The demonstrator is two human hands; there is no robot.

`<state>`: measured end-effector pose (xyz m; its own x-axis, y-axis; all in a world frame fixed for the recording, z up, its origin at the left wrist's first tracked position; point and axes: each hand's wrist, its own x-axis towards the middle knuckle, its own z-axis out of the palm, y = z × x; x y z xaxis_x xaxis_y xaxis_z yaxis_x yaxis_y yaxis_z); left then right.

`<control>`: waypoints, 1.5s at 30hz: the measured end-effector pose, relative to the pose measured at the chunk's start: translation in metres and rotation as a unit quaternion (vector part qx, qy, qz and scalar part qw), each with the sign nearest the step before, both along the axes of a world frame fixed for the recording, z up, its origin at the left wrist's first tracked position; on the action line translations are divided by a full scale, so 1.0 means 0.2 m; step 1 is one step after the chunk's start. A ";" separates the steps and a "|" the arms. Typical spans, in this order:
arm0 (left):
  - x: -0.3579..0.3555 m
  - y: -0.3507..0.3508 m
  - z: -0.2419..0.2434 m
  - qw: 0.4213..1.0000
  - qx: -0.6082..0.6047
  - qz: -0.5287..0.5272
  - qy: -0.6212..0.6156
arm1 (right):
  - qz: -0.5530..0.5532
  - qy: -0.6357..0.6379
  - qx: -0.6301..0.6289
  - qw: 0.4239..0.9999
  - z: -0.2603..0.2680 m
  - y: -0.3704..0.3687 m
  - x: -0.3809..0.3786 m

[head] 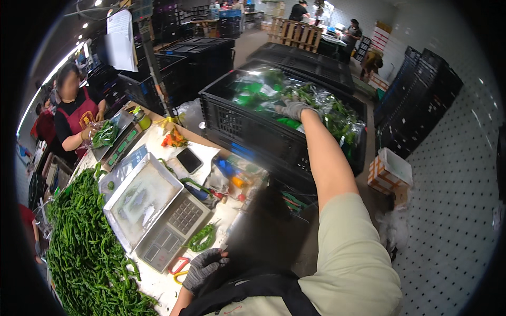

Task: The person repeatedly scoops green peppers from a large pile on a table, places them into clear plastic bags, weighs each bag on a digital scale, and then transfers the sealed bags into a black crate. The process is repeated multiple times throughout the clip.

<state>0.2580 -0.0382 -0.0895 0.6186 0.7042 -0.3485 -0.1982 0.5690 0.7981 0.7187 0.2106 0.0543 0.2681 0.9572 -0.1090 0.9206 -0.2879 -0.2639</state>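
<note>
My right hand (295, 108), in a grey glove, reaches out over a black plastic crate (253, 122). It touches the clear plastic bags of green vegetables (261, 89) in there; whether the fingers grip one is unclear. My left hand (202, 269), in a striped grey fingerless glove, is low at the table's near edge with its fingers curled. A small pale bit shows at its fingertips, too small to name. Beside it lie scissors (178, 270) with red and yellow handles and a few green peppers (202, 237). A weighing scale (170, 233) with a metal tray (142, 201) stands beyond.
A large heap of green chili peppers (91, 245) covers the table's left side. A phone (189, 160) and orange peppers (174, 139) lie farther back. Across the table a person (77, 114) handles bagged greens (106, 133) at another scale. Stacked black crates (419, 102) and a foam box (389, 170) stand right.
</note>
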 end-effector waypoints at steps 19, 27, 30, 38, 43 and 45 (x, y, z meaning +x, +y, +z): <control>1.82 0.22 0.56 0.734 0.679 0.005 0.024 | -0.306 0.271 0.256 0.876 -0.62 -0.52 1.28; 2.41 0.14 0.54 0.478 0.742 -0.009 0.469 | -0.300 0.399 0.032 0.866 -0.42 -0.48 1.33; 2.42 0.12 0.55 0.489 0.751 -0.011 0.444 | -0.293 0.483 0.086 0.821 -0.34 -0.60 1.29; 2.46 0.18 0.47 0.415 0.832 0.125 0.347 | -0.014 0.543 0.319 0.777 -0.61 -0.76 1.26; 2.48 0.20 0.51 0.435 0.824 0.112 0.346 | 0.021 0.870 0.079 0.487 -0.65 -0.63 1.31; 2.50 0.22 0.63 0.384 0.827 0.072 0.405 | 0.003 0.866 0.232 0.443 -0.50 -0.61 1.29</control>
